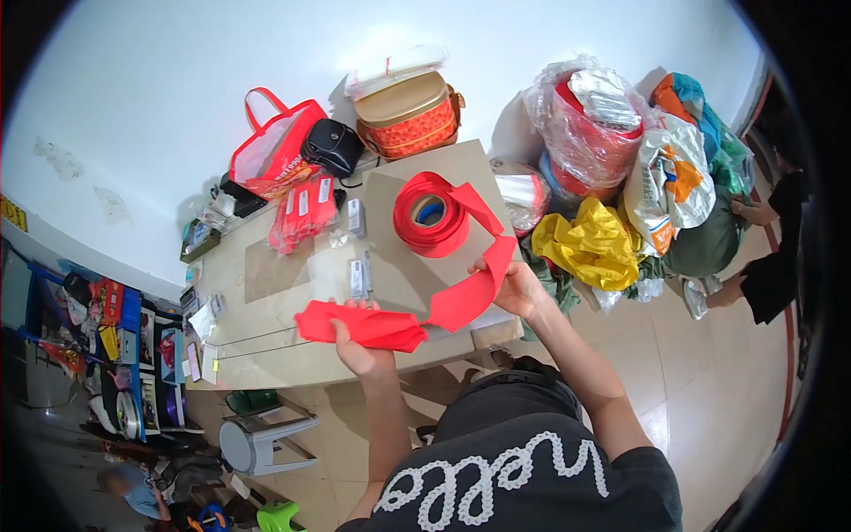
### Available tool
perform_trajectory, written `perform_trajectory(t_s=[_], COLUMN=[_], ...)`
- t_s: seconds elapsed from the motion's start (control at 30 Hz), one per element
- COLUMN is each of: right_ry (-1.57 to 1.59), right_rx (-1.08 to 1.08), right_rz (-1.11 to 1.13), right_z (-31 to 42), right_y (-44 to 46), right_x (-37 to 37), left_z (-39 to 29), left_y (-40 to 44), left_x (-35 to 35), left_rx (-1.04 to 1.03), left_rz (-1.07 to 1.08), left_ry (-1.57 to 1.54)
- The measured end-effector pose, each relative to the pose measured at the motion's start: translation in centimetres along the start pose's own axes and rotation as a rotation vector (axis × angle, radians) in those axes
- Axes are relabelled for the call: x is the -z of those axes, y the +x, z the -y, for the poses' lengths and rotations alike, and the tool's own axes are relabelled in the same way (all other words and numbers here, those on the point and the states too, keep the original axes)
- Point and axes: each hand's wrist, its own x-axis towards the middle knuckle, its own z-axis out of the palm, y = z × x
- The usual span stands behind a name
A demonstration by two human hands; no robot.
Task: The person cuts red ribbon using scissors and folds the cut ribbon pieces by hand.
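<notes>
A roll of wide red ribbon [409,232] lies on the table, its blue core showing. From its right side the loose ribbon [479,209] runs out in a twist toward me. My right hand [514,288] grips this stretch by its edge, thumb and fingers closed on it. Nearer the front edge, my left hand [359,350] holds a folded, layered bundle of the same ribbon [390,330], with the thumb on top and the fingers mostly hidden beneath. The ribbon carries on between both hands.
Small white boxes [356,217] and red packets [301,208] lie on the table [381,186]. Behind them stand a red tote bag [275,146], a black pouch [332,146] and an orange basket [412,115]. Stuffed bags [589,244] crowd the right side; a grey stool [244,443] stands below left.
</notes>
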Motion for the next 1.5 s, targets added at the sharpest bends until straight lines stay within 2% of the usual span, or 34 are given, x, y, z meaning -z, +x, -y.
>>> perform_trajectory(t_s=[0.07,0.17,0.33,0.43,0.53,0.63,0.7,0.8,0.9,1.0,1.03,1.13,1.2,1.27,1.37,1.47,1.5], right_ry=[0.032,0.040,0.066,-0.101,-1.683,-1.733,-1.694,-1.550,-1.674,-1.561,-1.441,-1.466,-1.546,-1.673,-1.833,-1.916,-1.936], right_rx=[-0.044,-0.104,-0.137,-0.317,-0.546,-0.215,0.813,0.280,-0.109,-0.269,-0.314,-0.427,-0.400,-0.416,-0.494,-0.528,-0.525], right_rz=[0.030,0.073,0.023,0.028,0.434,0.296,0.379,0.764,0.836,0.775,0.788,0.925,1.081,1.262,1.480,1.629,1.677], right_z=[-0.6,-1.9,-3.6,-3.1,-2.3,0.9,-0.4,-2.5,-2.5,-2.4,-2.2,-0.9,0.2,0.5,-0.8,-1.9,-2.2], right_y=[0.3,1.3,1.6,0.9,-1.7,-3.9,-0.7,3.4,4.2,4.8,4.9,6.6,7.5,8.1,8.7,9.0,9.1], right_x=[0.5,0.9,0.9,-1.1,-1.5,-10.5,-12.1,-11.2,-11.4,-11.6,-11.7,-11.5,-12.0,-12.6,-12.7,-12.6,-12.4], left_z=[-1.6,-2.6,-3.4,-3.2,-3.0,-2.4,-1.6,-0.7,-0.5,-0.9,-1.4,-3.3,-5.0,-6.5,-7.1,-6.6,-6.6], left_y=[-1.2,-1.8,-3.2,-3.7,-3.7,-4.1,-4.6,-5.0,-4.9,-5.2,-5.4,-4.8,-2.1,-0.7,-1.7,-3.1,-4.2], left_x=[-2.1,-2.5,-3.7,-3.8,-3.6,-3.0,-3.1,-3.3,-3.1,-3.7,-3.4,-0.6,7.3,12.6,3.5,1.4,-0.8], left_rx=[-0.183,-0.333,-0.471,-0.502,-0.456,-0.369,-0.290,-0.273,-0.270,-0.299,-0.274,-0.155,0.366,0.930,1.147,1.004,0.820], left_rz=[-0.007,0.194,0.280,0.284,0.301,0.340,0.343,0.368,0.362,0.273,0.339,0.693,0.660,0.274,0.485,0.595,0.696], left_ry=[0.059,0.045,0.104,0.202,0.291,0.320,0.279,0.289,0.240,0.320,0.347,0.823,0.661,0.406,0.423,1.011,1.360])
